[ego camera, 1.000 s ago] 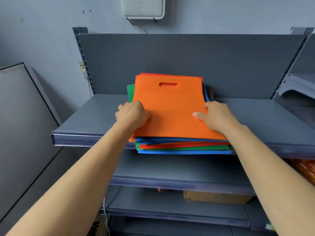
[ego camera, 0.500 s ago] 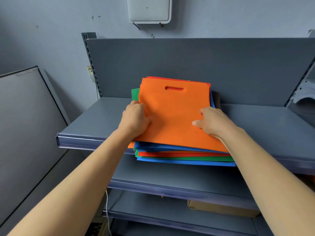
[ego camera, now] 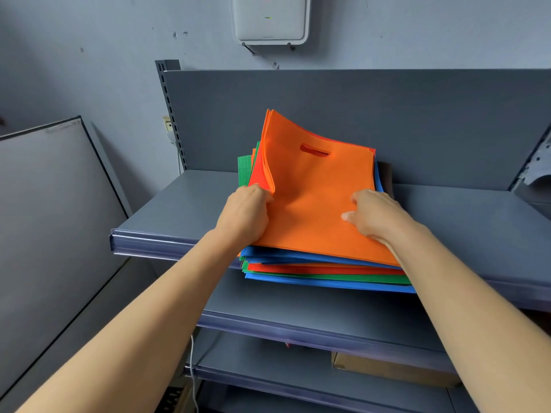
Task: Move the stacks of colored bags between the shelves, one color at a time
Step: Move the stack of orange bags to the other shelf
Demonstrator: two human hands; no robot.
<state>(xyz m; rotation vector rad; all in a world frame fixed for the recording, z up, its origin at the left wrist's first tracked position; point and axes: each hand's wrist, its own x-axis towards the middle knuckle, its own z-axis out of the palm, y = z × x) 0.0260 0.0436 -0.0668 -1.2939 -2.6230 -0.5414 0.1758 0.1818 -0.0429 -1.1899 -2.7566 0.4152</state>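
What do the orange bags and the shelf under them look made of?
Orange bags: likely non-woven fabric, matte; the raised edge curves softly, handle slot punched through. Shelf: probably painted sheet metal, smooth grey satin, judging by its thin flat panel and soft sheen.

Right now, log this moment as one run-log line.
orange bags: left edge bowed up off stack | left hand: grips left edge | right hand: grips right edge | stack: on upper shelf
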